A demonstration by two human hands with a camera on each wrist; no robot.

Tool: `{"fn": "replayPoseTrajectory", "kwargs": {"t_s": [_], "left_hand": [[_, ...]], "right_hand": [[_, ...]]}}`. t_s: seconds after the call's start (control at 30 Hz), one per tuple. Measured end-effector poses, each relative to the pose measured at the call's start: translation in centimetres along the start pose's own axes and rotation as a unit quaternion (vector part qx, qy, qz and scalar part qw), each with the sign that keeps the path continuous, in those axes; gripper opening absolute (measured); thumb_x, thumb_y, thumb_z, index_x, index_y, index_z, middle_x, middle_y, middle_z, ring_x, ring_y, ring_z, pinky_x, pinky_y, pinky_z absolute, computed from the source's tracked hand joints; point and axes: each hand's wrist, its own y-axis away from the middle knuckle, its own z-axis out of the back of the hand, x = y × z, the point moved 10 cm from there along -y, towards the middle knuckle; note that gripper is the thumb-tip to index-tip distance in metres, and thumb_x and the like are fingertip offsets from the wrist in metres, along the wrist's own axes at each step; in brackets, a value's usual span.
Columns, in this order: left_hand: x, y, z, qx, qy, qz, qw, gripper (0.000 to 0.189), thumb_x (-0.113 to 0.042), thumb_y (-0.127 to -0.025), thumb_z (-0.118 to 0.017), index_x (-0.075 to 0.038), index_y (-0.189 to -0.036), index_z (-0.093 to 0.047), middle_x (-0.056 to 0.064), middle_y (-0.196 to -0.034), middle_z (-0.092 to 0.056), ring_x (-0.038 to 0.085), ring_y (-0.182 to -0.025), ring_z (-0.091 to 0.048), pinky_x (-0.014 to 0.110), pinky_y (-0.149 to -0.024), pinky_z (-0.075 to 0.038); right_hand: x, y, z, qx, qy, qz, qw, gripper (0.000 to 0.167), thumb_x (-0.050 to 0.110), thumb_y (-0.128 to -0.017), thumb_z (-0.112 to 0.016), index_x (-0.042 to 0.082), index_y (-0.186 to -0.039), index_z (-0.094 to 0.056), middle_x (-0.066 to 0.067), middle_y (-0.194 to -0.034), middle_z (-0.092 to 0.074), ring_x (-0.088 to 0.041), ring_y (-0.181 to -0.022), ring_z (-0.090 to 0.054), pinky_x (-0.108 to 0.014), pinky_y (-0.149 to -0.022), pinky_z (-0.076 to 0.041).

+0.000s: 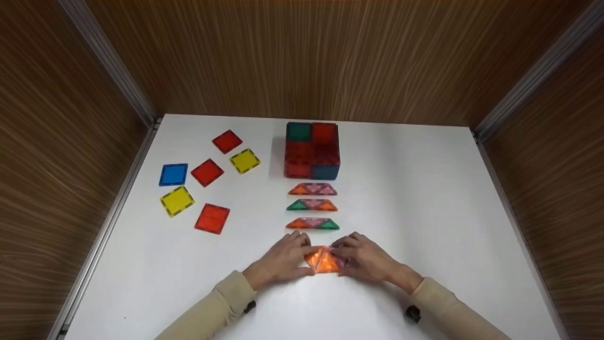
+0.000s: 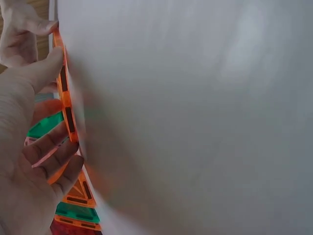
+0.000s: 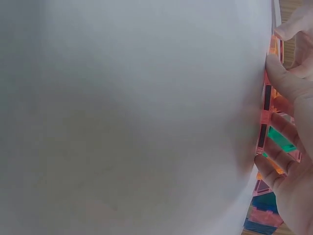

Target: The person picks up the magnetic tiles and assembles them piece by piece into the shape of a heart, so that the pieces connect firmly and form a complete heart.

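In the head view, a strip of triangular magnetic tiles, two orange (image 1: 327, 263) and one pink (image 1: 341, 260), lies side by side between the two hands near the table's front. My left hand (image 1: 283, 259) holds the orange end, thumb at the near corner and fingers along the slanted side. The right hand (image 1: 370, 259) holds the pink end the same way. The left wrist view shows the orange tile's edge (image 2: 68, 110) between thumb and fingers; the right wrist view shows the pink tile's edge (image 3: 264, 120) likewise. Fingers partly cover both ends.
Beyond the hands, three trapezoid strips of triangles (image 1: 312, 224) stand in a column, orange, pink and green. Behind them is a block built of red, green and blue square tiles (image 1: 302, 152). Several loose square tiles (image 1: 207, 172) lie at left. Wooden panels (image 1: 302, 61) enclose the white table (image 1: 415, 203).
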Motion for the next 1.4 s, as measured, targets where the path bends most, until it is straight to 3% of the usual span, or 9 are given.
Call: {"fn": "replayPoseTrajectory", "kwargs": {"t_s": [0.17,0.3,0.6,0.83,0.97,1.17,1.4], "left_hand": [[-0.6,-0.1,-0.1,-0.017,-0.047,0.002,0.9988,0.076,-0.071,-0.088,-0.071,-0.021,-0.145,-0.064,0.003,-0.122,-0.061,0.017,-0.103,-0.049,0.031,-0.087,-0.045],[-0.9,0.0,0.3,-0.036,-0.074,0.005,0.9966,0.065,-0.066,-0.092,-0.070,-0.019,-0.136,-0.069,0.004,-0.119,-0.064,0.019,-0.100,-0.050,0.030,-0.086,-0.047],[0.0,0.5,1.9,-0.060,-0.020,-0.009,0.9979,0.045,-0.052,-0.100,-0.067,-0.015,-0.123,-0.078,0.001,-0.116,-0.079,0.019,-0.104,-0.069,0.035,-0.096,-0.057],[0.5,0.3,2.6,-0.072,0.032,-0.020,0.9967,0.034,-0.043,-0.104,-0.064,-0.014,-0.112,-0.080,0.000,-0.098,-0.081,0.016,-0.089,-0.072,0.035,-0.088,-0.060],[0.6,0.4,3.0,-0.086,0.032,-0.023,0.9955,0.028,-0.036,-0.106,-0.064,-0.014,-0.108,-0.080,0.000,-0.098,-0.080,0.016,-0.090,-0.073,0.036,-0.088,-0.061],[0.3,0.7,3.3,-0.105,0.004,-0.042,0.9935,0.025,-0.033,-0.104,-0.068,-0.015,-0.116,-0.079,-0.001,-0.101,-0.080,0.015,-0.091,-0.075,0.035,-0.089,-0.061],[0.9,0.9,3.6,-0.107,0.029,-0.042,0.9929,0.022,-0.030,-0.103,-0.068,-0.015,-0.115,-0.079,-0.002,-0.102,-0.081,0.015,-0.090,-0.074,0.033,-0.085,-0.061]], "right_hand": [[0.0,0.1,0.2,-0.005,-0.021,-0.005,0.9998,0.044,0.042,-0.090,-0.083,0.019,-0.128,-0.077,0.000,-0.135,-0.070,-0.017,-0.117,-0.060,-0.039,-0.097,-0.058],[-0.2,0.1,0.2,-0.008,-0.048,-0.019,0.9986,0.041,0.047,-0.090,-0.082,0.022,-0.122,-0.079,0.002,-0.135,-0.072,-0.016,-0.117,-0.062,-0.038,-0.097,-0.059],[-0.9,0.3,1.0,-0.033,-0.098,-0.049,0.9934,0.034,0.042,-0.094,-0.078,0.019,-0.120,-0.078,0.005,-0.122,-0.077,-0.016,-0.114,-0.071,-0.040,-0.098,-0.062],[-0.9,0.2,1.4,-0.056,-0.108,-0.045,0.9916,0.031,0.039,-0.088,-0.084,0.019,-0.111,-0.079,0.006,-0.113,-0.077,-0.014,-0.107,-0.071,-0.038,-0.094,-0.062],[-1.1,0.1,1.4,-0.058,-0.127,-0.040,0.9894,0.024,0.034,-0.094,-0.080,0.019,-0.113,-0.080,0.004,-0.115,-0.078,-0.015,-0.109,-0.073,-0.039,-0.094,-0.062],[-1.5,0.0,1.6,-0.076,-0.157,-0.034,0.9841,0.018,0.020,-0.100,-0.073,0.015,-0.116,-0.079,0.001,-0.112,-0.081,-0.018,-0.105,-0.076,-0.040,-0.092,-0.063],[-1.9,-0.5,1.6,-0.086,-0.172,-0.050,0.9801,0.017,0.018,-0.099,-0.074,0.014,-0.115,-0.079,0.000,-0.109,-0.082,-0.017,-0.102,-0.077,-0.037,-0.090,-0.063]]}}
